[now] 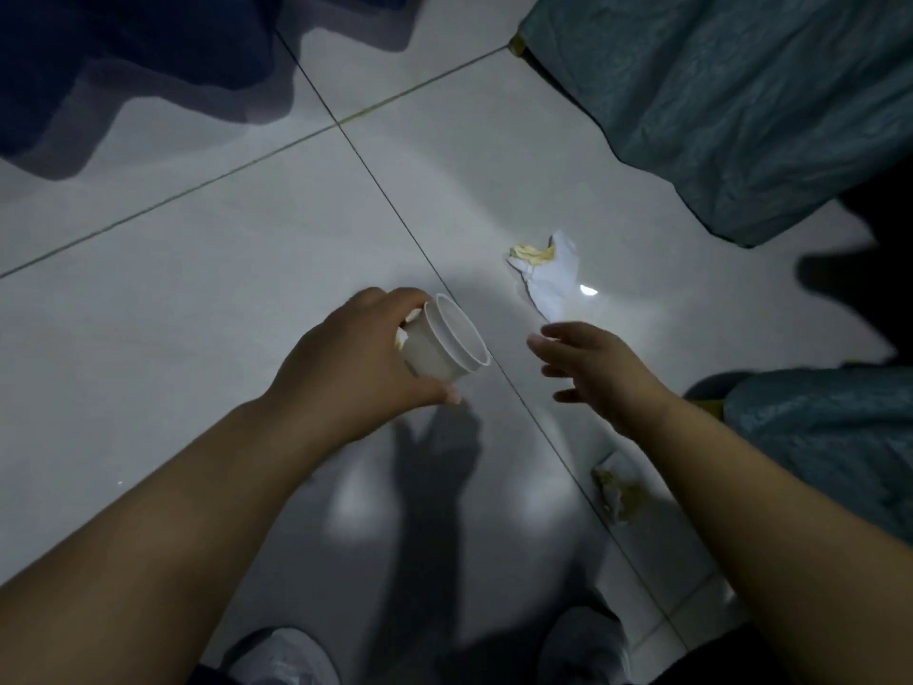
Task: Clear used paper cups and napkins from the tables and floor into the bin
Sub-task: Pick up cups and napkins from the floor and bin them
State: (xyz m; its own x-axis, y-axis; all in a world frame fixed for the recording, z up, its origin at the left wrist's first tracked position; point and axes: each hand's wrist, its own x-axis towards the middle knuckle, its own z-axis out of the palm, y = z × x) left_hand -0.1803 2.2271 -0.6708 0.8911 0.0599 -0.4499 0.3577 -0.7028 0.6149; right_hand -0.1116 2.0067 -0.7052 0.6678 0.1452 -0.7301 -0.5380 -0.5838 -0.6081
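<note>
My left hand [353,358] grips a white paper cup [444,346] above the tiled floor, its open mouth turned to the right. A crumpled white napkin with yellow stains [546,271] lies on the floor just beyond my right hand [600,370], whose fingers are spread and hold nothing. A second soiled napkin [617,489] lies on the floor beneath my right forearm, partly in shadow.
Teal cloth [741,101] drapes to the floor at the upper right, and more teal cloth [830,427] hangs at the right edge. Dark blue fabric [123,56] covers the upper left. My shoes [583,645] show at the bottom.
</note>
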